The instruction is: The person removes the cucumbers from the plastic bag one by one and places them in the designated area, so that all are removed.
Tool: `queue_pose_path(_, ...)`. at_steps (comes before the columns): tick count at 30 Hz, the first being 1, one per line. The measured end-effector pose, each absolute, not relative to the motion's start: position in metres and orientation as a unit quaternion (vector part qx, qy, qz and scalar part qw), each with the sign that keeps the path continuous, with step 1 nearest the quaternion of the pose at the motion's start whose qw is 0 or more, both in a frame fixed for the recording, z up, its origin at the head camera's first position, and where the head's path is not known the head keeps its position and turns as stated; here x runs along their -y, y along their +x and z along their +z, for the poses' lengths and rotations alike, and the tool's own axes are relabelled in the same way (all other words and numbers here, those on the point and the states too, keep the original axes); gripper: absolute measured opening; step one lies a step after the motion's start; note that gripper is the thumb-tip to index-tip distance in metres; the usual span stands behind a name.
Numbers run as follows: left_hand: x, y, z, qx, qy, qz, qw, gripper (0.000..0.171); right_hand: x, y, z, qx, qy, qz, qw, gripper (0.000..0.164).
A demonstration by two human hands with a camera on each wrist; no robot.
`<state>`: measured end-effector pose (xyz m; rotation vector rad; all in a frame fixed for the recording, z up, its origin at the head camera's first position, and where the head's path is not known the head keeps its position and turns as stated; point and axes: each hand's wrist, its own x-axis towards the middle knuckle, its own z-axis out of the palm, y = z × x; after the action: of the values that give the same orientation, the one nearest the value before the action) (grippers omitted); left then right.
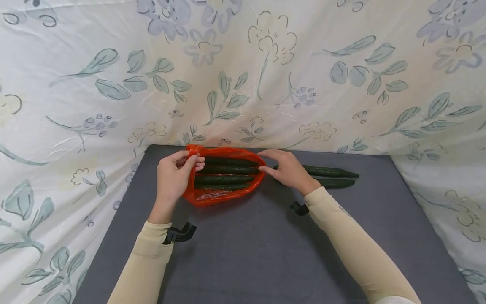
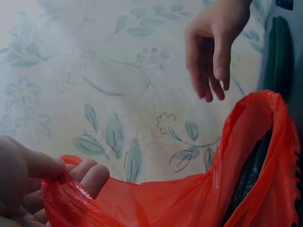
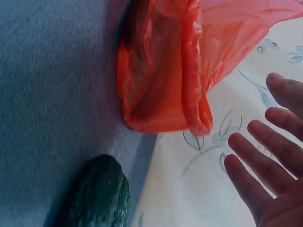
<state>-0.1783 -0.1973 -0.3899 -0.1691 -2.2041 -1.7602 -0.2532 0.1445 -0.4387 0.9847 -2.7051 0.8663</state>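
A red plastic bag (image 1: 212, 202) lies on the table with its mouth spread, and several dark green cucumbers (image 1: 224, 180) rest side by side inside it. My left hand (image 1: 174, 177) pinches the bag's left edge between thumb and fingers; the left wrist view shows the film (image 2: 71, 201) gripped there. Just beyond the bag's right end, my right hand (image 1: 286, 169) holds nothing, its fingers (image 3: 258, 163) spread apart from the film in the right wrist view. Under and right of that hand lie two more cucumbers (image 1: 330, 172), partly hidden by it.
A grey cloth-like surface (image 1: 250, 253) covers the table. Pale floral fabric (image 1: 228, 84) hangs close behind it and along both sides. Each wrist carries a black camera mount (image 1: 180, 233).
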Motion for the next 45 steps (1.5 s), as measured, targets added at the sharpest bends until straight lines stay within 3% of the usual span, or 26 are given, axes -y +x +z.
queue_pose_path(45,0.193,-0.183,-0.397,0.763,-0.062,-0.625,0.153,0.023,-0.080,-0.262,-0.467,0.881,0.362,0.306,0.016,0.048)
